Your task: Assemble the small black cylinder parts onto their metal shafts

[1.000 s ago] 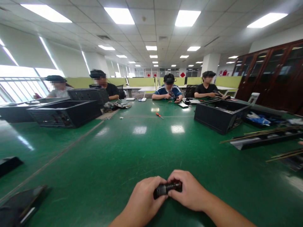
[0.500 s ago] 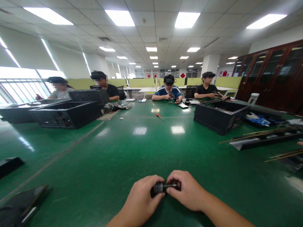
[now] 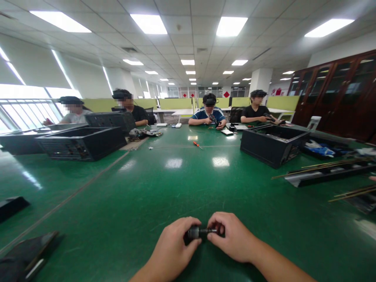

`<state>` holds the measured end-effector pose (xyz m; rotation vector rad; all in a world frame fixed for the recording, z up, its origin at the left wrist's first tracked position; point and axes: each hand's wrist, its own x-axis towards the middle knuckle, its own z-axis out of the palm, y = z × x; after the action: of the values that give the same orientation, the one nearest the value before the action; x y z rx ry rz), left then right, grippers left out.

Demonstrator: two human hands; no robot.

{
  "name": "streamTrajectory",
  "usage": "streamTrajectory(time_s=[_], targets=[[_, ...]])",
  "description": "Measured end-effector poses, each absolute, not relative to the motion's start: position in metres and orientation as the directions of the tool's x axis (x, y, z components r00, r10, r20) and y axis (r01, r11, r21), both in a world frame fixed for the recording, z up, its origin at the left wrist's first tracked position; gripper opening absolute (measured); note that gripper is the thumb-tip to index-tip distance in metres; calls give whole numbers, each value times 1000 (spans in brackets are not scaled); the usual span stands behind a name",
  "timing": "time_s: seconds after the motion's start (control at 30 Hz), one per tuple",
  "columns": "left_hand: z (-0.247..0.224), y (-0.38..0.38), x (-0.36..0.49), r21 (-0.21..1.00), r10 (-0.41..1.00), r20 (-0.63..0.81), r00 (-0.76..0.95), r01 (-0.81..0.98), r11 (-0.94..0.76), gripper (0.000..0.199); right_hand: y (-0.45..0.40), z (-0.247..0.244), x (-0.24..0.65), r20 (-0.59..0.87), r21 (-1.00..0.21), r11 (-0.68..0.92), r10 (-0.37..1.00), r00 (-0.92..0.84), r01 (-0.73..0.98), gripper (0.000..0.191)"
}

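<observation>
Low in the head view, my left hand (image 3: 178, 244) is closed round a dark cylinder (image 3: 193, 232) with a greyish band. A thin, dark ribbed shaft (image 3: 205, 231) extends from the cylinder toward the right. The fingers of my right hand (image 3: 233, 237) are closed about the shaft's far end, where a small metallic tip and a dark reddish piece show. Both hands are just above the green tabletop (image 3: 188, 188). My palms and fingers hide parts of this object, and its exact kind cannot be made out.
An orange screwdriver (image 3: 197, 145) lies farther up the table. Black computer cases stand at left (image 3: 84, 143) and right (image 3: 273, 145). Dark metal rails (image 3: 326, 172) with thin rods lie at right, a dark flat piece (image 3: 28, 254) near left. Several people (image 3: 209, 113) sit across.
My left hand has shifted slightly left with the cylinder, and the gap between my hands is a little wider. My right hand stays almost in place.
</observation>
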<state>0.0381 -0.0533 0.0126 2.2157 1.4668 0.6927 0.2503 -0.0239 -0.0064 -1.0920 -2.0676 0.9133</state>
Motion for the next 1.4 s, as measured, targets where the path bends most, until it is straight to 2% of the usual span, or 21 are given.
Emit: streamTrajectory(time_s=[1.13, 1.3, 1.4], targets=[[14, -49, 31, 594, 942, 226, 247, 731, -334, 32, -19, -7, 258, 208, -782, 431, 861, -464, 450, 10], [18, -41, 23, 629, 949, 250, 191, 713, -310, 37, -14, -8, 260, 188, -815, 393, 875, -446, 427, 11], [26, -35, 9, 699, 962, 251, 104, 668, -255, 35, -11, -10, 260, 148, -853, 335, 892, -428, 402, 10]])
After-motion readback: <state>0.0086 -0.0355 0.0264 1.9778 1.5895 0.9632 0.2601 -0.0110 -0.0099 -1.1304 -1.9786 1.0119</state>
